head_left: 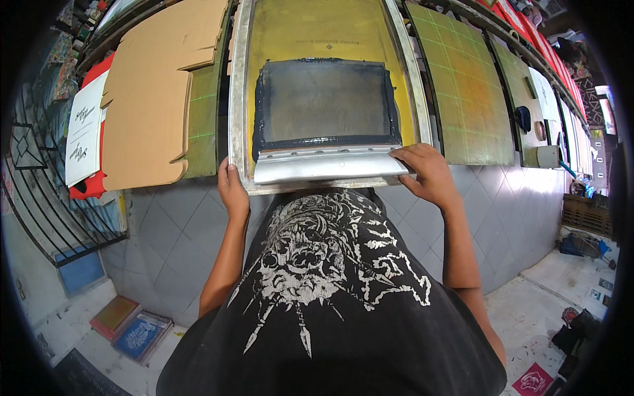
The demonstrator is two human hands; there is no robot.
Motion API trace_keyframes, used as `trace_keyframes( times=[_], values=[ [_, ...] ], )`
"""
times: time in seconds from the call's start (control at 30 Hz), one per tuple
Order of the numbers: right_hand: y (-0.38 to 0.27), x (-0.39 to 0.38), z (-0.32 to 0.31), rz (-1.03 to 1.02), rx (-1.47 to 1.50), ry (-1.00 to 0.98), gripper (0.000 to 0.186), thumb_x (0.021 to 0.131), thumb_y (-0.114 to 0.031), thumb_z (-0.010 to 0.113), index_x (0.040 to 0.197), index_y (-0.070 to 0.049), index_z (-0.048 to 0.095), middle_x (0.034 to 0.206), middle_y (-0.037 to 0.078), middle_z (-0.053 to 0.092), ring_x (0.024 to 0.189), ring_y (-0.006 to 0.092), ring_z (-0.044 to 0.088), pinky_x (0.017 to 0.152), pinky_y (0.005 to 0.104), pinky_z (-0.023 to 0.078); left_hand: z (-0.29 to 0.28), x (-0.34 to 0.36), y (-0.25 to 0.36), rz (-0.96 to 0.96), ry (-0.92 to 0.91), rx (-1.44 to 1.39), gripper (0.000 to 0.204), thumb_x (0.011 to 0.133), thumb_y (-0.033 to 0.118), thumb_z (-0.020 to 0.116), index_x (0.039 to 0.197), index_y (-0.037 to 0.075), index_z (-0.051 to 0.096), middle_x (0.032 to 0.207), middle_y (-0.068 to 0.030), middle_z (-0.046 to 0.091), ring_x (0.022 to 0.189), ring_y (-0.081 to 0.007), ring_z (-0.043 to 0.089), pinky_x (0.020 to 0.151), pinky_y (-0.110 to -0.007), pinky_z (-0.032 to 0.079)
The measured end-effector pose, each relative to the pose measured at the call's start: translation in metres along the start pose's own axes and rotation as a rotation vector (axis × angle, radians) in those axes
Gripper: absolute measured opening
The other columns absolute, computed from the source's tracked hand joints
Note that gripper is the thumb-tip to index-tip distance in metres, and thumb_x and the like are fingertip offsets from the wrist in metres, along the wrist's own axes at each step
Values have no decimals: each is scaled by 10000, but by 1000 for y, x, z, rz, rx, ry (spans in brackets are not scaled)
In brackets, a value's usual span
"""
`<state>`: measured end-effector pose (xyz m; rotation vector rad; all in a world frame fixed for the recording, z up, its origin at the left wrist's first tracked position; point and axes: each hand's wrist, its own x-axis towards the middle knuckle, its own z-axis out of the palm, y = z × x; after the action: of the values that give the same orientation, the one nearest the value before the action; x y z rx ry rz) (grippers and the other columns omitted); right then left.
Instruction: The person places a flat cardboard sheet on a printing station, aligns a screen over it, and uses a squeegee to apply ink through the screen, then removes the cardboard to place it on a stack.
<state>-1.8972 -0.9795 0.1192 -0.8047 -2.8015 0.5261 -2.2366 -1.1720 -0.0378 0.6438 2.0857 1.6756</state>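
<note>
Squeegee (330,170) at six o'clock on the frame (239,86)

The right hand (430,174) grasps its right end at five; the left hand (235,190) touches the frame's corner at seven, whether clasping it, I cannot tell. Dark ink (262,109) borders the mesh (323,102), glossy at six. An even stroke would likely want level pressure from nine to three, a constant tilt, and the frame held from sliding.
</note>
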Motion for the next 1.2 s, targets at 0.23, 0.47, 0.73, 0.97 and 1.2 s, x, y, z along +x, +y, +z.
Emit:
trace_keyframes(
  times=[0.23,0.47,0.73,0.97,1.2],
  values=[
    [8,16,-14,5,69,-60,382,669,-117,715,1040,-72,634,972,108,650,902,304,588,818,392,464,-15,-8,9,-5,-81,138,370,986,190,418,1286,-21,467,1215,-168,531,1101,-226,507,961,-331,379],
    [28,26,-13,45,214,-35,386,702,-129,723,1073,-72,631,1018,110,656,925,306,607,831,381,474,-28,7,88,454,-258,404,525,859,211,614,1312,0,457,1256,-163,530,1178,-292,487,1020,-398,339],
    [20,46,17,184,283,351,442,686,-94,773,1085,-51,588,1010,121,607,984,281,603,833,345,491,36,72,151,454,-810,545,432,655,83,786,1054,29,632,1068,-146,637,974,-246,616,852,-334,467],
    [29,46,10,120,292,288,424,647,-74,796,1020,-45,596,905,98,603,834,257,597,698,339,475,34,71,155,354,-811,425,315,647,78,803,911,-23,666,893,-128,684,802,-208,648,760,-307,493],
    [19,32,13,196,359,159,423,651,-88,796,1012,-37,581,925,104,595,869,277,585,742,354,464,22,58,156,216,-881,471,331,645,95,810,917,-23,664,887,-129,682,797,-192,642,735,-311,492]
  ],
)
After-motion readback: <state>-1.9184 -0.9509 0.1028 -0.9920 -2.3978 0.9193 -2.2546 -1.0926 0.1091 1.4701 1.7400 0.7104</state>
